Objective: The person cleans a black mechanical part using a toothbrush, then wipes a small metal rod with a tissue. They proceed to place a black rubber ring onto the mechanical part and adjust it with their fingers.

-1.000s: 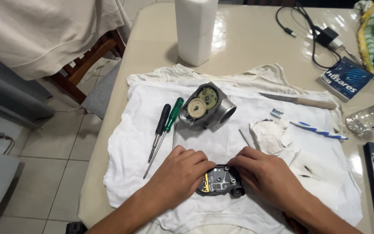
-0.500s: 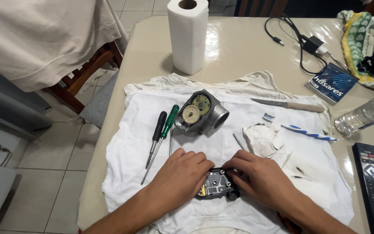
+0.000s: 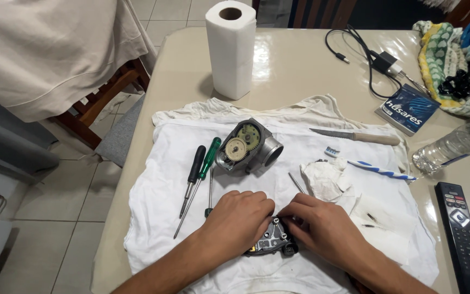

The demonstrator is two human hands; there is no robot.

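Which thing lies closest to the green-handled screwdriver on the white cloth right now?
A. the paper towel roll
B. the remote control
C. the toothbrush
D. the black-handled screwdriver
D: the black-handled screwdriver lies right beside the green-handled screwdriver, just left of the grey geared housing, while the other three things sit well away from it on the white cloth or the table.

Both forearms are bare right down to the lower edge of the picture; no sleeve shows on either. The left hand (image 3: pixel 237 220) and the right hand (image 3: pixel 322 228) wear no gloves, no rings and no watch or band at the wrists. The fingernails are short and unpainted.
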